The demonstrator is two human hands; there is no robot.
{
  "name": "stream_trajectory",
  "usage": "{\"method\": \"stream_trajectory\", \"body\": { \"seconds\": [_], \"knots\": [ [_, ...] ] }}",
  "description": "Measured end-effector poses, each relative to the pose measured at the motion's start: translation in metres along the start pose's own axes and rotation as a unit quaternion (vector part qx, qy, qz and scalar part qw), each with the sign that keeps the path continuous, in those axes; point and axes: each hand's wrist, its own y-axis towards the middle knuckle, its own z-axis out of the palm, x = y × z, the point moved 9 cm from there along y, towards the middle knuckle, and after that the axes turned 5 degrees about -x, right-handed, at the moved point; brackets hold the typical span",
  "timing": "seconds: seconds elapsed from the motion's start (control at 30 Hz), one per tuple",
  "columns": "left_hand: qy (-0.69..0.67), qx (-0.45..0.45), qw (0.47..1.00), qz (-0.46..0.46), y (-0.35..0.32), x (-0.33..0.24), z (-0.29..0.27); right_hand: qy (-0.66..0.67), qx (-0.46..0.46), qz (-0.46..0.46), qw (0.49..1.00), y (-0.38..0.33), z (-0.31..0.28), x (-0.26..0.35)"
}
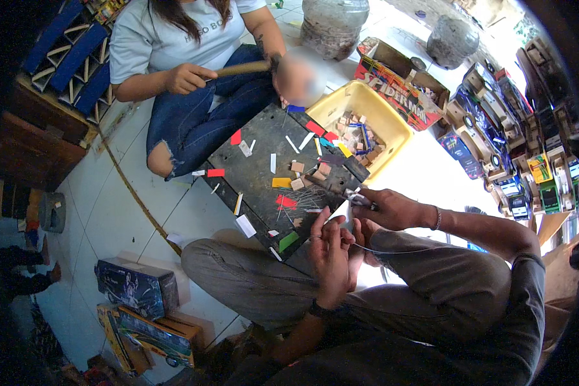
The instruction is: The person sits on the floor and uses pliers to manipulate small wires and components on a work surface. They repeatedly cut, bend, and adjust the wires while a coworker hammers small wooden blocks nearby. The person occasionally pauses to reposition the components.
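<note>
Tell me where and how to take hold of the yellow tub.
Take the yellow tub by its near right rim, probably best from the right. That stretch looks free, while the black board crowds its left side and the red box stands close behind. The open top should let the right hand curl over the wall.

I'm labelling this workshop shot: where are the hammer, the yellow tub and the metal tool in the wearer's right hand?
Hammer [243,69], head view: middle of its handle.
Yellow tub [368,103], head view: bare inner wall.
Metal tool [360,199], head view: its exposed silvery part.
</note>
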Motion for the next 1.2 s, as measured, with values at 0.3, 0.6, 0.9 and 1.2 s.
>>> {"method": "stream_trajectory", "body": {
  "seconds": [0.3,0.6,0.9,1.2],
  "knots": [
    [-0.104,0.076,0.987,-0.098,-0.020,-0.004,0.030,0.040,0.051,0.111,0.992,-0.010,-0.020,0.006],
    [-0.098,0.006,0.995,0.000,0.009,-0.032,0.000,0.171,0.165,0.171,0.956,-0.028,-0.006,0.004],
    [-0.086,0.005,0.996,0.017,0.023,-0.041,-0.013,0.221,0.227,0.165,0.934,-0.040,0.033,0.013],
    [-0.054,0.025,0.998,0.006,0.005,-0.027,0.004,0.102,0.189,0.138,0.967,-0.025,0.007,0.017]
  ]
}}
